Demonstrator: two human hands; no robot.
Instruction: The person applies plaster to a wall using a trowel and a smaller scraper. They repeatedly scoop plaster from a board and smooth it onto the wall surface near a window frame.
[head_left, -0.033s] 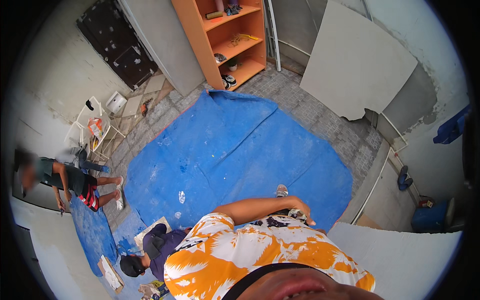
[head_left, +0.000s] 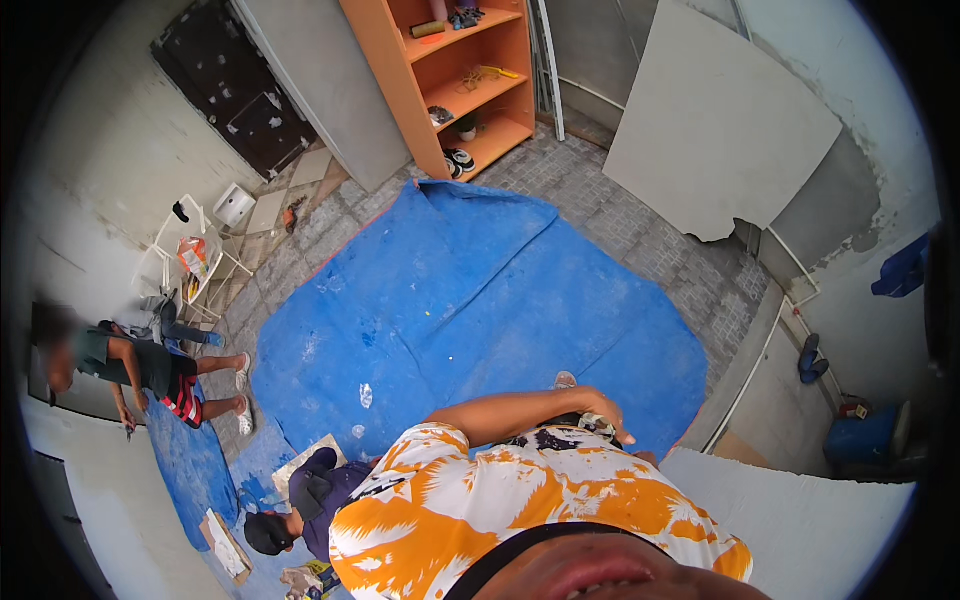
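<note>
My left forearm lies across the front of my orange-and-white shirt [head_left: 560, 480], and my left hand [head_left: 606, 412] hangs at its right side. The fingers point down beside a small patterned, greenish item [head_left: 597, 427] at my waist. Whether they grip it is hidden by the hand and shirt. My right hand cannot be made out; only a small patch of skin shows past the shirt's edge. Under me spreads a large blue tarp [head_left: 480, 290], creased and stained with pale spots. The tip of my shoe [head_left: 566, 380] rests on it.
An orange shelf [head_left: 425, 110] stands at the far edge. A grey-white board [head_left: 720, 120] leans far right. On the left a person [head_left: 150, 365] stands near a white chair [head_left: 190, 245]; another person in a dark cap [head_left: 268, 533] is low beside me. A blue bin [head_left: 865, 435] sits at right.
The view has shifted slightly. Less of my shoe shows past my forearm. The standing person's arms and legs have moved a little.
</note>
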